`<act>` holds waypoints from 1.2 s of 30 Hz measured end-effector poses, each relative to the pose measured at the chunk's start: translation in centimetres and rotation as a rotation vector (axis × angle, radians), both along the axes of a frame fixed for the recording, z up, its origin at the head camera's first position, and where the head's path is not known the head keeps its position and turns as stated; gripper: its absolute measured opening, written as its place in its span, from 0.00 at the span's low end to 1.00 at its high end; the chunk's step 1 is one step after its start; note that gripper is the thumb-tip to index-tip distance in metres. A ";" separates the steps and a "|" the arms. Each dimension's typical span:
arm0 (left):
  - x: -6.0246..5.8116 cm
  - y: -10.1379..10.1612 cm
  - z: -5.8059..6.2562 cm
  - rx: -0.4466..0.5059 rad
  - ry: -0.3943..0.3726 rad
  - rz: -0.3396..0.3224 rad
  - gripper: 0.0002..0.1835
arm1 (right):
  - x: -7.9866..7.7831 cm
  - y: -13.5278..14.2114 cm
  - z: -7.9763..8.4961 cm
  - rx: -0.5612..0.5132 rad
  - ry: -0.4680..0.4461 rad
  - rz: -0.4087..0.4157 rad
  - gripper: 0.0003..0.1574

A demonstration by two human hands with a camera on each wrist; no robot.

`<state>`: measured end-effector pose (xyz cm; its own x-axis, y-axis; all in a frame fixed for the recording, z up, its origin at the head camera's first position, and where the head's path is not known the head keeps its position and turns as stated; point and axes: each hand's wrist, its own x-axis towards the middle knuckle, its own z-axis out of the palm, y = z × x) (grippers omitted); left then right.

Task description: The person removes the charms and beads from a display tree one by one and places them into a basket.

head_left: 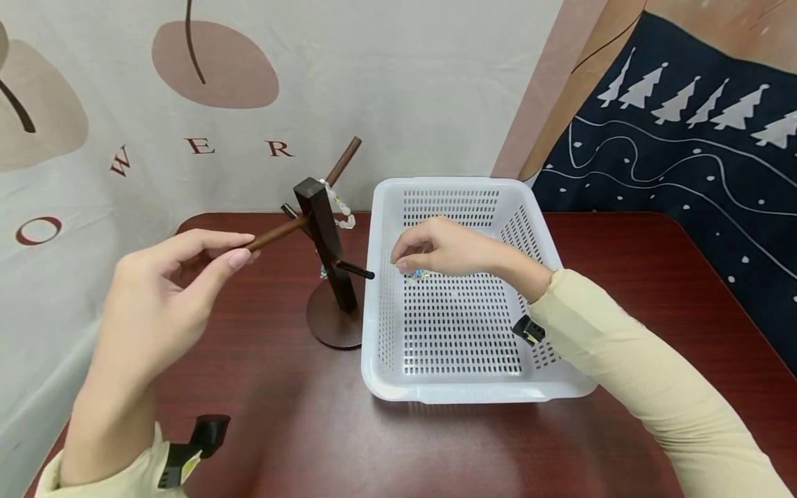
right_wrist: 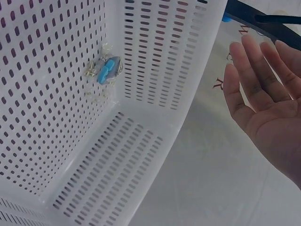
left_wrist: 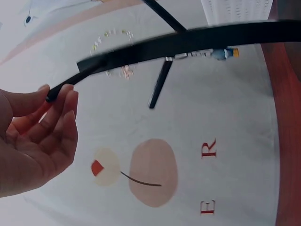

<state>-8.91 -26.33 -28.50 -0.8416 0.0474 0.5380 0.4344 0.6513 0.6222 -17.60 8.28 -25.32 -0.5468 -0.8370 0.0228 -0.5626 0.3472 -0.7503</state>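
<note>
My left hand (head_left: 165, 297) pinches the end of a brown wooden peg (head_left: 277, 233) on a dark jewelry stand (head_left: 326, 242) with a round base. The left wrist view shows the thumb and fingers of that left hand (left_wrist: 44, 132) around the peg tip. A clear beaded bracelet (head_left: 341, 207) hangs from the rear peg. Lower down hangs another piece with a blue bead (left_wrist: 221, 54). Over the white basket (head_left: 479, 391) is my right hand (head_left: 445, 247). Its fingers look loosely bent and empty in the right wrist view. Blue and clear beaded jewelry (right_wrist: 108, 70) lies on the basket floor below.
The basket stands just right of the stand on a dark red table (head_left: 629, 297). A pale printed cloth (head_left: 386, 83) hangs behind the table, and a navy cloth with white trees (head_left: 685, 131) hangs at the right.
</note>
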 end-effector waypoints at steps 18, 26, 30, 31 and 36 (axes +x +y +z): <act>2.5 5.3 7.4 0.097 -0.123 -0.059 0.07 | -0.1 -0.2 0.5 -0.063 -0.016 -0.064 0.10; 2.4 5.3 7.3 0.114 -0.119 -0.058 0.07 | -0.1 -1.4 2.0 -0.144 0.015 -0.087 0.11; 2.4 5.4 7.3 0.122 -0.124 -0.059 0.07 | 0.1 -2.2 2.8 -0.176 0.014 -0.091 0.10; 2.4 5.4 7.3 0.123 -0.126 -0.058 0.06 | 0.1 -2.4 2.9 -0.180 0.014 -0.091 0.10; 2.5 5.4 7.4 0.123 -0.131 -0.055 0.06 | 0.2 -3.2 3.5 -0.193 -0.001 -0.078 0.09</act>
